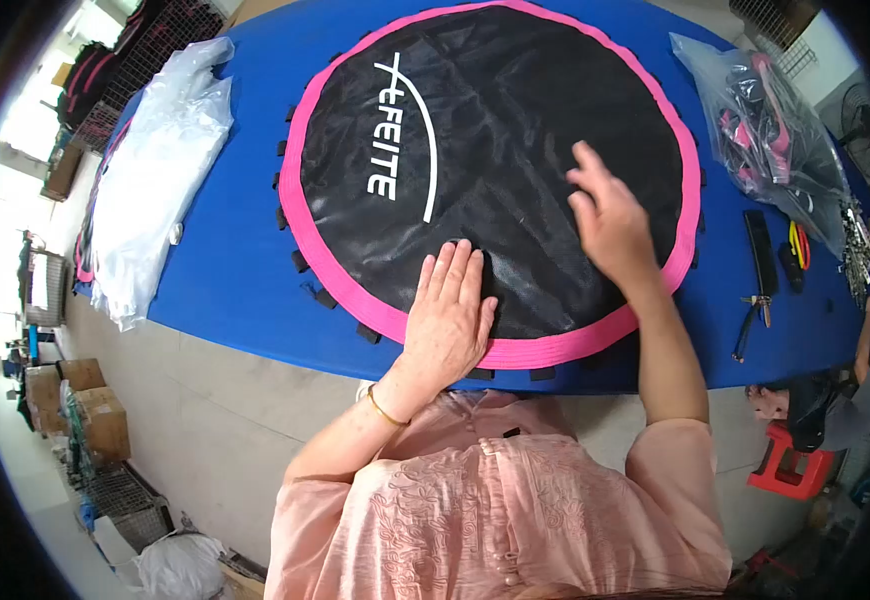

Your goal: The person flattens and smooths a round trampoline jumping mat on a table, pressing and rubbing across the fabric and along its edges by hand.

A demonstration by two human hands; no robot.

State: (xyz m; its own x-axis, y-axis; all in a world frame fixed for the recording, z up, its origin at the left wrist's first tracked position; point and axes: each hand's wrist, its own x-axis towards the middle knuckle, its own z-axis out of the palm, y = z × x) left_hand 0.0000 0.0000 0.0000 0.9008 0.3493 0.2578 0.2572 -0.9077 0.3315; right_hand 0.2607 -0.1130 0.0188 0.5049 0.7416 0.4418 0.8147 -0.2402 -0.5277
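Round black fabric sheet (515, 110): flat on the blue table (235, 250), upper centre of the frame.
Left hand (443, 328): palm down at the near edge, fingers extended, clamped on nothing.
Right hand (615, 225): fingers apart above the sheet, gripping nothing; contact cannot be told.
Handling: judged light, limp, slightly slippery, not fragile.
Hold point: wide pink border (691, 200), opposite sides.

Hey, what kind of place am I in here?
Probably a small workshop: cardboard boxes on the floor, a blue work table, and pliers-like tools with yellow-red handles.
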